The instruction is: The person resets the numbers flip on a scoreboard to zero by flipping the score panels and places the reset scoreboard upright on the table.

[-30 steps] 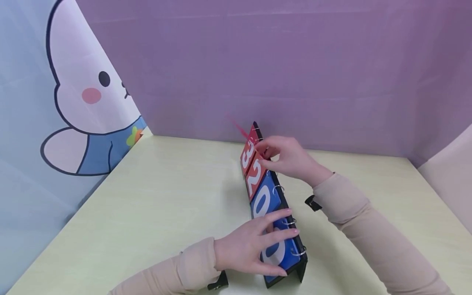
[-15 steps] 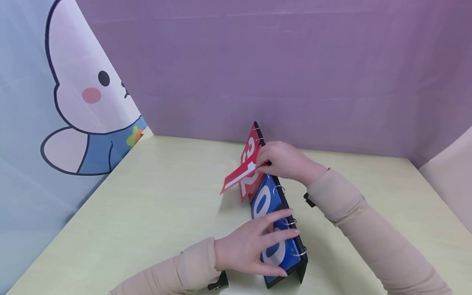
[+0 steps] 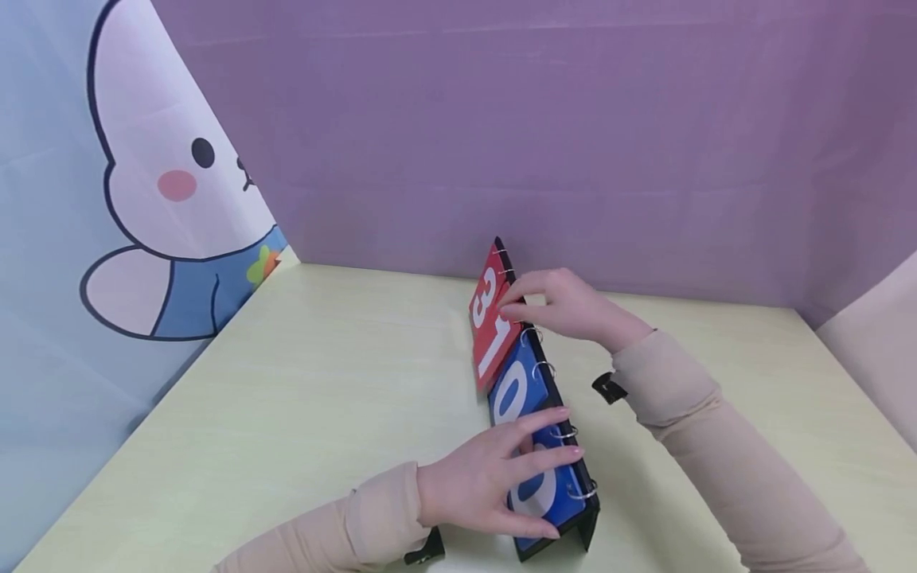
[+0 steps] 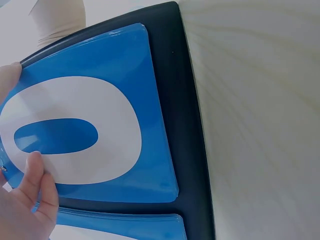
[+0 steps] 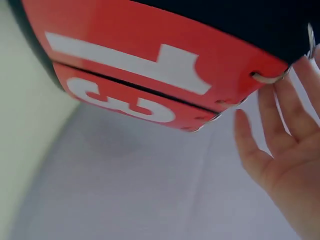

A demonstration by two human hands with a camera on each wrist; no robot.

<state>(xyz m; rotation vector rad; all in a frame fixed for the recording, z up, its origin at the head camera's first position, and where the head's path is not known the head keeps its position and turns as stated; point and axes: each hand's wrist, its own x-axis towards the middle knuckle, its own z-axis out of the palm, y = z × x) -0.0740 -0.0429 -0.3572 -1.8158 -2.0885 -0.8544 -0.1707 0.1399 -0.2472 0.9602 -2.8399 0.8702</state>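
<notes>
A flip scoreboard with a black folding stand (image 3: 590, 527) stands tilted on the table. Its far half carries a red card with 3 (image 3: 484, 293) and a red card with 1 (image 3: 497, 350); the near half has two blue cards with 0 (image 4: 115, 55). My left hand (image 3: 487, 481) lies spread over the nearest blue card, fingertips at the ringed edge and thumb near the board's end. At the ringed top edge beside the 1 card is my right hand (image 3: 566, 306), its fingers loosely bent; in the right wrist view the thumb is apart from the fingers.
Metal rings (image 3: 543, 369) run along the board's upper edge. The pale table (image 3: 344, 382) meets a purple backdrop (image 3: 501, 143) just behind the board. To the left hangs a blue sheet with a cartoon rabbit (image 3: 179, 143).
A red 1 card, standing out from the board half a second ago in my right hand, now lies flat over the 2 card. My right hand has let go; my left hand stays.
</notes>
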